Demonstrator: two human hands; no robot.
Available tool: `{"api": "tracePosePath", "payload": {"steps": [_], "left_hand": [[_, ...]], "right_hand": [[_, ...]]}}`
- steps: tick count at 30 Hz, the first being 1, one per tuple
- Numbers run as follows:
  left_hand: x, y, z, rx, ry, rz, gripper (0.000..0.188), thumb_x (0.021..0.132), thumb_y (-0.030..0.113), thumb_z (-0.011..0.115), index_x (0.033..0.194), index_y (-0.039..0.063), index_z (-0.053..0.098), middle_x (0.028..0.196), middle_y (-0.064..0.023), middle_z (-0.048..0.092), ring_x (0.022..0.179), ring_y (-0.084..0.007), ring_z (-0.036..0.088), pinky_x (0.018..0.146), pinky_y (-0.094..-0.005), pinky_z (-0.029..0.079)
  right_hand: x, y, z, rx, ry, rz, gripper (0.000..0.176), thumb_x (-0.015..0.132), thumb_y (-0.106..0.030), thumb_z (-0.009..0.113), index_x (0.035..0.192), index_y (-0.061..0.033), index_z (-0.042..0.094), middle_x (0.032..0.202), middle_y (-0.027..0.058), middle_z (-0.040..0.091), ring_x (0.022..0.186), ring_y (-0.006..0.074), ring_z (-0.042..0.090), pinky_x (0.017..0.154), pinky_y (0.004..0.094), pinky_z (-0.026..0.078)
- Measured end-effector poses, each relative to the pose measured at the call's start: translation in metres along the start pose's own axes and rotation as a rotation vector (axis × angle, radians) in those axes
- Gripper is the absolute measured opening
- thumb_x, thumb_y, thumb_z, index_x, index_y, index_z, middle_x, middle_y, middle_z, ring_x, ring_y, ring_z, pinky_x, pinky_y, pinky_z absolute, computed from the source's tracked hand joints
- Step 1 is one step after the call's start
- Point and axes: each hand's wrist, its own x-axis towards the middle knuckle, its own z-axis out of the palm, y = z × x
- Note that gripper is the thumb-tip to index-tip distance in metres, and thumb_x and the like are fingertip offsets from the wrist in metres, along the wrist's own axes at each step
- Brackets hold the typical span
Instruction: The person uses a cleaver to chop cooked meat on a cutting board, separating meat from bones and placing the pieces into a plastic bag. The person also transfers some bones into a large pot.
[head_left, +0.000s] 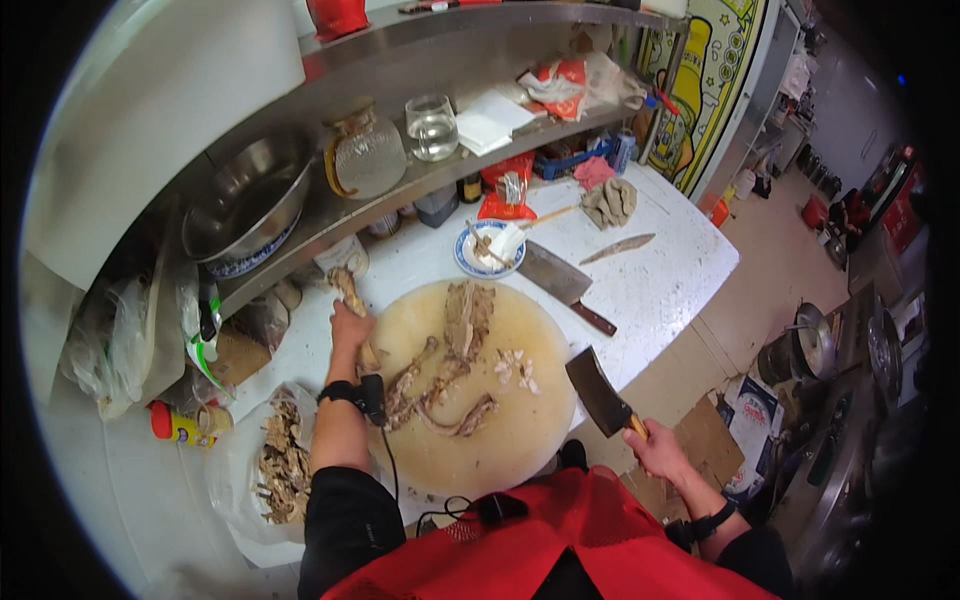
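Observation:
My left hand (352, 330) grips a long meaty bone (349, 290) at the left rim of a round cutting board (525, 435). In my right hand (657, 450) is the wooden handle of a cleaver (600, 390), its dark blade raised off the board's right side. On the board lie a rack of cooked bones with meat (470, 319), a curved bone piece (457, 420), another meaty bone (409, 379) and small pale scraps (517, 370). A clear plastic bag (232, 465) of chopped bones (283, 465) sits to the left of the board.
Behind the board are a second cleaver (555, 274), a narrow knife (619, 247), a blue-rimmed bowl (462, 259) and a grey cloth (609, 202). A steel shelf (390, 199) overhangs the table's back, carrying a metal basin (251, 199), a glass pitcher (367, 154) and a glass cup (432, 127).

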Motion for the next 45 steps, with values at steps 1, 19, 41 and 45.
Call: {"api": "tracePosePath", "payload": {"steps": [1, 19, 41, 45], "left_hand": [[-0.001, -0.001, -0.006, -0.01, -0.076, 0.081, 0.106, 0.067, 0.03, 0.082, 0.153, -0.001, 0.028, 0.136, -0.0336, 0.054, 0.124, -0.0461, 0.057, 0.104, -0.0466, 0.05], [-0.095, 0.018, 0.004, 0.373, -0.138, 0.527, 0.082, 0.084, 0.047, 0.076, 0.145, -0.001, 0.05, 0.139, -0.0263, 0.057, 0.129, -0.0413, 0.055, 0.108, -0.0447, 0.045], [-0.31, 0.024, 0.106, 0.396, -0.078, 0.643, 0.029, 0.084, 0.034, 0.072, 0.091, 0.006, 0.067, 0.09, -0.0148, 0.069, 0.093, -0.0353, 0.064, 0.089, -0.0471, 0.04], [-0.316, 0.021, 0.124, 0.378, 0.188, 0.741, 0.023, 0.08, 0.029, 0.073, 0.082, 0.008, 0.064, 0.081, -0.0128, 0.065, 0.084, -0.0339, 0.062, 0.081, -0.0462, 0.041]], "right_hand": [[-0.001, -0.001, 0.0, 0.023, -0.007, 0.006, 0.04, 0.1, -0.039, 0.067, 0.092, -0.0007, 0.057, 0.068, 0.0072, 0.06, 0.052, 0.0146, 0.055, 0.047, 0.0342, 0.045], [-0.02, -0.02, 0.012, -0.226, -0.03, -0.25, 0.045, 0.098, -0.044, 0.066, 0.098, 0.001, 0.06, 0.075, 0.0187, 0.063, 0.069, 0.0313, 0.063, 0.066, 0.0436, 0.051], [0.048, -0.039, 0.025, -0.336, -0.275, -0.41, 0.047, 0.1, -0.041, 0.059, 0.108, 0.0056, 0.057, 0.094, 0.0309, 0.069, 0.092, 0.0486, 0.067, 0.081, 0.0549, 0.052], [0.041, -0.044, 0.018, -0.339, -0.243, -0.453, 0.047, 0.1, -0.041, 0.059, 0.106, 0.0054, 0.057, 0.091, 0.0312, 0.068, 0.089, 0.0494, 0.066, 0.079, 0.0547, 0.052]]}}
